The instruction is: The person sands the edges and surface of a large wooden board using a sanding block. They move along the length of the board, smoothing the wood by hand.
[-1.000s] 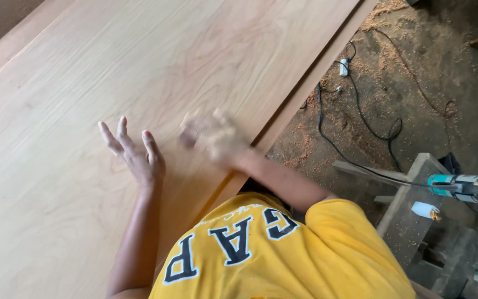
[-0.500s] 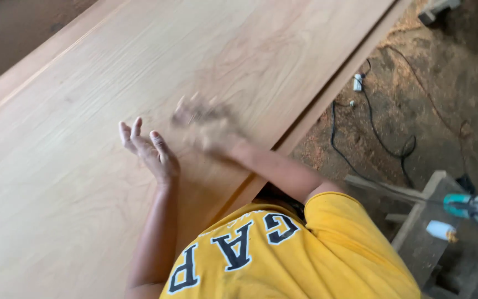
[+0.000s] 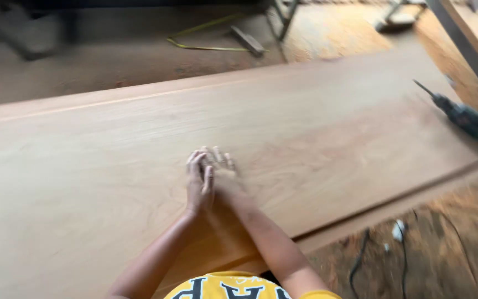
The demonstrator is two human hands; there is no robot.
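Wood panel [image 3: 139, 144]: broad, pale, flat beneath both hands; left hand [image 3: 199, 182] and right hand [image 3: 223, 171] side by side, touching, nothing gripped, right blurred; power drill [image 3: 468, 119] far right. Step judged: hand-rubbing surface; next stroke needs even pressure.

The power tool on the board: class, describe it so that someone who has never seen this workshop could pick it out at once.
Start from the big pale wooden panel that fills most of the head view. Follow it to its far right end, well away from the left hand and right hand at its middle. The power tool lies there: dark, with a thin bit, the only tool lying on the board.
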